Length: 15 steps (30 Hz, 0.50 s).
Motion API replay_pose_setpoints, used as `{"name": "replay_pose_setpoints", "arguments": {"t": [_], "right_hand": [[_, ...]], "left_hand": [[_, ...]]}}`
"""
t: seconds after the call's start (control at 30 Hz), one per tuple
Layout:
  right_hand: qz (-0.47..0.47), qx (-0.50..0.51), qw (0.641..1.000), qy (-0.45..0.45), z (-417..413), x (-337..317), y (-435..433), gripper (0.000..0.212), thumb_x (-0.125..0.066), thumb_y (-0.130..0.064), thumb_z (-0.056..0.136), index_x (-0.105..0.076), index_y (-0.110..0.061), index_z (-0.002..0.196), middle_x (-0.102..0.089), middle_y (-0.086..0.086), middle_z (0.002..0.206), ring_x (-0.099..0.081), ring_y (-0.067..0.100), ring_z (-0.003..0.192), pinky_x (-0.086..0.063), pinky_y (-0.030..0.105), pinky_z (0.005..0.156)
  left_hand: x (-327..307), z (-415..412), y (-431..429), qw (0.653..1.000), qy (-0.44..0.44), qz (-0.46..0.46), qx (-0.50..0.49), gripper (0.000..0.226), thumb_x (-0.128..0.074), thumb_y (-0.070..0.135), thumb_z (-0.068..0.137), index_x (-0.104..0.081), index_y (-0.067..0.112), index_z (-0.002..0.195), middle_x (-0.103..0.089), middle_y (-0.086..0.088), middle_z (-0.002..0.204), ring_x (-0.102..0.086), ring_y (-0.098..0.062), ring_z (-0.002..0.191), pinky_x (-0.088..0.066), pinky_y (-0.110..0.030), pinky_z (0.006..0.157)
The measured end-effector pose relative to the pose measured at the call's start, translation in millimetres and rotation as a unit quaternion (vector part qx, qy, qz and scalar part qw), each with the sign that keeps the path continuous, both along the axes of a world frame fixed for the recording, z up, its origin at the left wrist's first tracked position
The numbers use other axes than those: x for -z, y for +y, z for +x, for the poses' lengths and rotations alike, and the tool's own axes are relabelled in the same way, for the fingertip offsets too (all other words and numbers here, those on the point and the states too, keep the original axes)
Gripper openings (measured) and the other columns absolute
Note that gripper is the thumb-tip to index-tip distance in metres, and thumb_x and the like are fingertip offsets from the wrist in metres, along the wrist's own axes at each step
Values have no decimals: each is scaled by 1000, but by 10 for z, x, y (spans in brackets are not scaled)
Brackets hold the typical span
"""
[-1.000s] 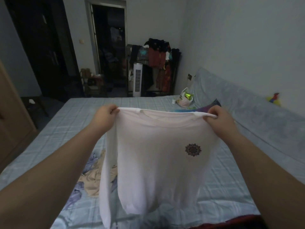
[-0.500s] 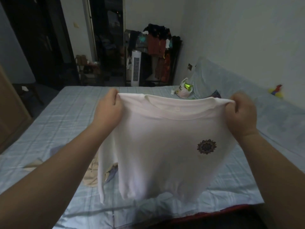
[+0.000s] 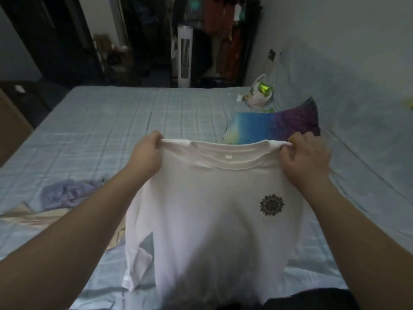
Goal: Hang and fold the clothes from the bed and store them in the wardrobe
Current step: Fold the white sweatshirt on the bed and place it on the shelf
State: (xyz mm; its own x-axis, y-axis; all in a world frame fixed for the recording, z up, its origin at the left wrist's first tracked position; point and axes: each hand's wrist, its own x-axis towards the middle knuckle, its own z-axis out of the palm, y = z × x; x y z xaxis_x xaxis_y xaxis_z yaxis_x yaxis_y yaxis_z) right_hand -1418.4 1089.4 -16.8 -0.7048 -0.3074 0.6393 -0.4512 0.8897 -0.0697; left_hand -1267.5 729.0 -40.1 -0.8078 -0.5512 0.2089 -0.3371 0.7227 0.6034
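Bed (image 3: 107,121): pale blue check sheet, fills the middle of the view from near to far.
White T-shirt (image 3: 207,215): held up over the near part of the bed, front panel facing the wearer. The collar is the far, upper edge. The hem drops to the near edge of the bed, where it goes out of sight.
Blue-and-purple cloth (image 3: 274,124): flat on the bed, just beyond the collar, to the right.
Lilac garment (image 3: 67,193): crumpled on the left, beside a beige garment (image 3: 31,217).
Left hand (image 3: 147,155): fingers curled, pinching the left shoulder seam.
Right hand (image 3: 307,158): fingers curled, pinching the right shoulder seam.
Plastic bag (image 3: 259,95): far right on the bed.
Emblem (image 3: 271,205): dark rosette on the chest, right of centre.
Governing relation: shoulder line runs left to right between the two grips. The long axis hangs from them toward the near side, with neither hand nearer. Laying it flat for folding likely means lowering it away, hem first.
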Motion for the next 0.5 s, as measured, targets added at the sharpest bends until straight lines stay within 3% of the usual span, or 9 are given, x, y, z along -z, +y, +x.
{"name": "replay_pose_setpoints", "arguments": {"t": [0.07, 0.17, 0.33, 0.5], "right_hand": [[9, -1, 999, -50, -421, 349, -36, 23, -46, -40, 83, -49, -18, 88, -51, 12, 92, -47, 34, 88, -36, 44, 75], [23, -14, 993, -115, -1041, 855, -102, 27, -42, -40, 83, -53, -16, 90, -53, 13, 92, -49, 35, 88, -39, 45, 77], [66, -24, 976, -208, -1982, 1656, -316, 38, -32, -42, 87, -56, -14, 95, -56, 15, 96, -53, 38, 94, -42, 49, 81], [104, -50, 967, -226, -2721, 2457, -711, 34, -33, -38, 93, -55, -13, 98, -58, 18, 95, -55, 40, 90, -42, 47, 73]], "left_hand": [[283, -348, 85, 998, -59, -17, -32, 19, -44, 9, 97, -60, 12, 108, -59, -21, 109, -55, -40, 107, -44, -47, 88], [689, -829, 208, 989, -127, -43, -68, 23, -42, 20, 100, -57, 17, 117, -55, -18, 119, -49, -39, 117, -37, -49, 98], [1318, -1616, 177, 977, -172, -98, -84, 25, -42, 36, 99, -55, 19, 112, -57, -15, 111, -52, -38, 109, -39, -49, 93], [2140, -2332, -213, 968, -221, -80, -92, 26, -39, 43, 100, -52, 23, 110, -54, -13, 109, -49, -36, 109, -34, -50, 92]]}}
